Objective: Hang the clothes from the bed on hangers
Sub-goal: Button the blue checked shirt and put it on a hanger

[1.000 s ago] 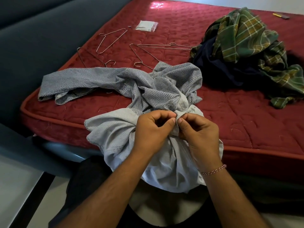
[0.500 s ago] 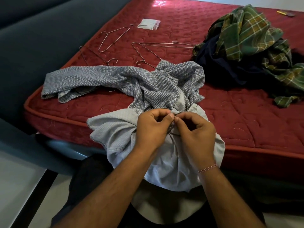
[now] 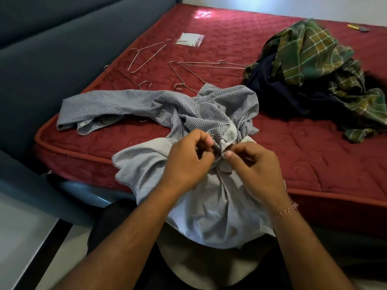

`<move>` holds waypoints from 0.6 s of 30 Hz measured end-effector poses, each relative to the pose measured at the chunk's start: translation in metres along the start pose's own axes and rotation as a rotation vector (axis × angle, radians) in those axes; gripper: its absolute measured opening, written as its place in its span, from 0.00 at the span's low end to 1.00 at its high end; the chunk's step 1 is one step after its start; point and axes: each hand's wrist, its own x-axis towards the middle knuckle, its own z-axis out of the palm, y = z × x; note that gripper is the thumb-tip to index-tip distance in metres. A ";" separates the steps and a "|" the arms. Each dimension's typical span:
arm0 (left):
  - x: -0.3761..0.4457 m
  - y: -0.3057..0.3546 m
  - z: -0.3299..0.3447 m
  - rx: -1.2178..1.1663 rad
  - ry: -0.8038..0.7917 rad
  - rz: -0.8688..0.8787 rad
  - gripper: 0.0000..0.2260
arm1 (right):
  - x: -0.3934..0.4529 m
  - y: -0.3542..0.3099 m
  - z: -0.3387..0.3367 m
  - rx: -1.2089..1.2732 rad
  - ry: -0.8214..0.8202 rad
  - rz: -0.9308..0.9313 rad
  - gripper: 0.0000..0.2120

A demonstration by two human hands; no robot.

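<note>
A grey-blue patterned shirt (image 3: pixel 146 105) lies crumpled over the near edge of the red mattress (image 3: pixel 314 147), its pale inside hanging down toward my lap. My left hand (image 3: pixel 188 158) and my right hand (image 3: pixel 253 164) meet at a bunched part of the shirt near its middle, each pinching the cloth with thumb and fingertips. Several thin wire hangers (image 3: pixel 146 55) lie on the mattress behind the shirt. One wire hanger (image 3: pixel 209 64) points toward a heap of clothes: a green plaid garment (image 3: pixel 310 53) over a dark navy one (image 3: pixel 278 88).
A clear plastic packet (image 3: pixel 189 39) lies farther back on the mattress. A small yellow and grey object (image 3: pixel 358 27) sits at the far right edge. A dark grey upholstered bed frame (image 3: pixel 52 53) runs along the left. Pale floor (image 3: pixel 18 237) shows at lower left.
My hands have stayed together on the bunched cloth, with the fingertips working slightly. The view has shifted a little; the shirt and hangers lie as before.
</note>
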 end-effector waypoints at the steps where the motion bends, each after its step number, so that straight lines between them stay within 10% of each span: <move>1: 0.001 -0.004 -0.006 0.091 -0.022 0.034 0.09 | -0.003 0.003 -0.003 -0.182 -0.056 -0.087 0.05; 5: 0.006 -0.019 -0.023 0.529 -0.267 0.199 0.16 | -0.015 0.009 -0.007 -0.380 -0.125 -0.225 0.05; 11: 0.017 0.010 -0.047 0.102 -0.147 0.401 0.05 | 0.017 -0.021 -0.040 -0.011 -0.042 -0.216 0.05; 18: 0.122 0.095 -0.113 0.313 -0.517 0.324 0.03 | 0.132 -0.083 -0.129 -0.339 -0.379 -0.157 0.09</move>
